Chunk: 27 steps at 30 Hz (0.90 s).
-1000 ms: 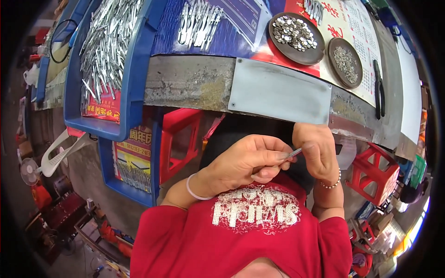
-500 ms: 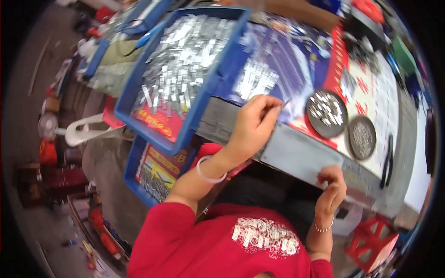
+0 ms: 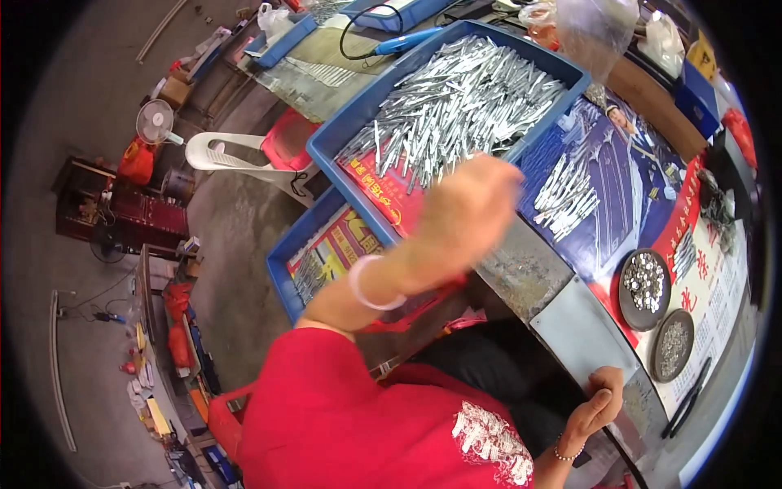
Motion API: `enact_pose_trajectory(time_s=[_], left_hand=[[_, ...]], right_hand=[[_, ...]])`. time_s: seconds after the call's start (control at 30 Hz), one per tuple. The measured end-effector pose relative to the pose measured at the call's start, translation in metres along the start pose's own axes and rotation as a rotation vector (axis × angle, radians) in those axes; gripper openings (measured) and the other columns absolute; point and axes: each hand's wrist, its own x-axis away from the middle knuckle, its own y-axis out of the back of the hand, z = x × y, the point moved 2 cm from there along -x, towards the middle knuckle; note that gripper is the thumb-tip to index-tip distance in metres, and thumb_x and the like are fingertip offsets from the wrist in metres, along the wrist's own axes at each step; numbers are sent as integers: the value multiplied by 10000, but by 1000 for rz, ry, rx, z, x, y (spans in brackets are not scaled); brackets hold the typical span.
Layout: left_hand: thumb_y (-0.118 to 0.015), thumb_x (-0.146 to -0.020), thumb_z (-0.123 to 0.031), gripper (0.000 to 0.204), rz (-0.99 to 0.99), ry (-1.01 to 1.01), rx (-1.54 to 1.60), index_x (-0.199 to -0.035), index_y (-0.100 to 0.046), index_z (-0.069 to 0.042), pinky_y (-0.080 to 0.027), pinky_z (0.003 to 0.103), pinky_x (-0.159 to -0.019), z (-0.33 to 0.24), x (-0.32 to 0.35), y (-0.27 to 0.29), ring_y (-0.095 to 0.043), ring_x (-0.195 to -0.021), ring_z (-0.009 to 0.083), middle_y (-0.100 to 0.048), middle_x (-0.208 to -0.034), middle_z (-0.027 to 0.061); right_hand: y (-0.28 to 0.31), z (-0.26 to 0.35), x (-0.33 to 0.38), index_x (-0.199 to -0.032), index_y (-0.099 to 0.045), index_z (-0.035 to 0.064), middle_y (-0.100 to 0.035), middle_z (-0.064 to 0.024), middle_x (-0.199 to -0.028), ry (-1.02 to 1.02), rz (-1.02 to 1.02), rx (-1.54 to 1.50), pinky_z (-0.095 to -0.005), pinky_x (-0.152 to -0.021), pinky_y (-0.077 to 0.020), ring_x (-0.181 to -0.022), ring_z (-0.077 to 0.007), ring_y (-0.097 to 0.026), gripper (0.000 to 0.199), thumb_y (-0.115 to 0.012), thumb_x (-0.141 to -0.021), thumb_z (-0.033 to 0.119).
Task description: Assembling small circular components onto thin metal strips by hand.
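My left hand (image 3: 476,202), smeared by motion, is over the near right rim of a large blue tray (image 3: 319,145). Its fingers cannot be made out, nor whether anything is between them. Slim silvery metal pieces (image 3: 468,98) fill much of the tray, on a red printed sheet. A smaller group of similar metal pieces (image 3: 566,196) lies on a blue printed sheet to the right. My right hand (image 3: 599,399) is at the bench's front edge, fingers curled and thumb against them; whatever they may hold is hidden.
One dark round dish holds small shiny pieces (image 3: 644,281); another holds fine metal bits (image 3: 673,346). Black-handled pliers or a similar tool (image 3: 688,399) lies right of them. A second blue tray (image 3: 281,265) sits lower left, near a white-and-red chair (image 3: 236,159).
The view has swung left. My left hand has gone from beside the group of pieces to the large tray; the thin piece in its pinch earlier is no longer visible. My right hand has curled tighter.
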Motion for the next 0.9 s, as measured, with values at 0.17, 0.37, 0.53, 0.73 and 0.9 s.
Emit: enact_pose_trajectory(time_s=[0.17,0.37,0.53,0.73,0.9], left_hand=[[-631,-782,-232,262,314,467,-416,-912,-615,-5,-492,375,-716,149,-26,78,-635,-800,292,-646,-864,191],[-630,-740,-197,435,574,604,-692,-1027,-419,54,-470,491,-810,217,-6,59,-598,-921,440,-604,-932,319],[-579,-683,-176,355,450,326,-553,-948,-454,25,-463,517,-716,237,4,57,-593,-821,469,-595,-849,315],[-561,-837,-31,399,93,568,230,-1224,-485,27,-423,196,-606,191,-11,101,-521,-729,63,-592,-889,29],[-502,-817,54,349,76,603,717,-1164,-514,25,-455,204,-519,24,11,45,-550,-610,92,-562,-769,29]], right_hand=[[-5,6,-4,-695,-479,-12,-440,-83,-649,17,21,-4,-270,-497,-271,-547,-150,-375,455,-367,-971,331],[-1,5,-2,-716,-471,-3,-423,-47,-667,82,0,42,-256,-504,-260,-561,-112,-343,298,-379,-949,158],[9,6,-6,-730,-507,-15,-472,-121,-654,69,22,146,-306,-532,-378,-565,-233,-463,64,-527,-767,-64],[76,-8,-51,-931,-537,-14,-566,-119,-815,-84,-163,334,-301,-643,-459,-699,-223,-561,135,-588,-806,4],[124,-42,-79,-1032,-572,42,-585,-139,-898,-62,47,846,-401,-734,-415,-869,-317,-558,266,-627,-778,98]])
